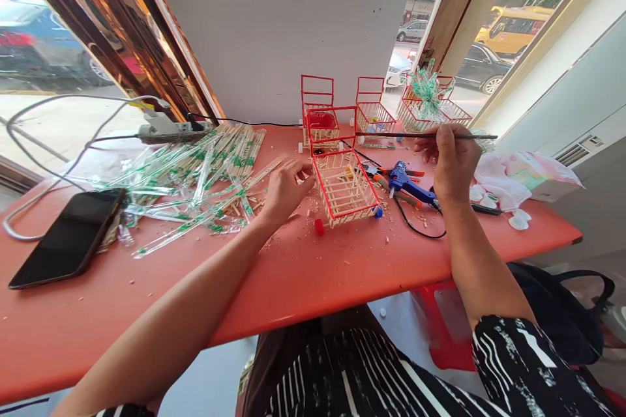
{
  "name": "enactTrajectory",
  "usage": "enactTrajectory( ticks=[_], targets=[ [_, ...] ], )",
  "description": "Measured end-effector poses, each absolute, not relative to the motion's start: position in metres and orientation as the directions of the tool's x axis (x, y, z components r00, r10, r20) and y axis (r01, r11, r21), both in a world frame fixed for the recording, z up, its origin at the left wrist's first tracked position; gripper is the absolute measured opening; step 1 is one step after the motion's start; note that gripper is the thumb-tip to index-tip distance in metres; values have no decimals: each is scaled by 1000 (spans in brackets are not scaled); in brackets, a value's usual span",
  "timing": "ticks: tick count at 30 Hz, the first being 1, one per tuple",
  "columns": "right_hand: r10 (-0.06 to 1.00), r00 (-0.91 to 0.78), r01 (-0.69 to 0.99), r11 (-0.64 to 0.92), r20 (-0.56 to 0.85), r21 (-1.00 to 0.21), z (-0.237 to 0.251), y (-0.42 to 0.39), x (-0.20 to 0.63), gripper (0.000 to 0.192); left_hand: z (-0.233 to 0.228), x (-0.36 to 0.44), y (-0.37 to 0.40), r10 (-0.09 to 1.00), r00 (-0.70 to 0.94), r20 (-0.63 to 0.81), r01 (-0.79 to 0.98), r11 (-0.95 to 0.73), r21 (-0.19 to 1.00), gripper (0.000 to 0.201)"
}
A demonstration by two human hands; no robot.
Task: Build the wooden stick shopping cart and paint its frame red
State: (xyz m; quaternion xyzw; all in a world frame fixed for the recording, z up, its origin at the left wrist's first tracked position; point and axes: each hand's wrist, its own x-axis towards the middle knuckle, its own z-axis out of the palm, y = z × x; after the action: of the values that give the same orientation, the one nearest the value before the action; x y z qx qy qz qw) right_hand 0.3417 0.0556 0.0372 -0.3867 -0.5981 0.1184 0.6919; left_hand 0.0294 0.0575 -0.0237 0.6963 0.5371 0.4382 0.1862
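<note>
A miniature shopping cart (348, 186) made of thin wooden sticks stands on the table, its rim and upright handle frame red. It has a red wheel at the front left and a blue one at the front right. My left hand (288, 187) is at the cart's left side, fingers curled with the tips against its frame. Raised to the right, my right hand (452, 156) pinches a thin dark paintbrush (391, 135). The brush lies nearly level, and its tip is at the right upright of the cart's handle.
Behind stand similar carts (374, 111), one holding green-and-clear wrapping (426, 94). A blue glue gun (408, 184) lies right, beside pliers. Left are wrapped chopsticks (235, 150), empty sleeves, a phone (68, 238) and a power strip (171, 132). A tissue pack (542, 172) sits far right.
</note>
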Motion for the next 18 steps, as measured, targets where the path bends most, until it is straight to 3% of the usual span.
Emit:
enactTrajectory(
  ticks=[18],
  targets=[
    [623,245,231,707,743,-669,35,60,345,35,-24,30,58,912,36,410,565,-357,744,17]
  ],
)
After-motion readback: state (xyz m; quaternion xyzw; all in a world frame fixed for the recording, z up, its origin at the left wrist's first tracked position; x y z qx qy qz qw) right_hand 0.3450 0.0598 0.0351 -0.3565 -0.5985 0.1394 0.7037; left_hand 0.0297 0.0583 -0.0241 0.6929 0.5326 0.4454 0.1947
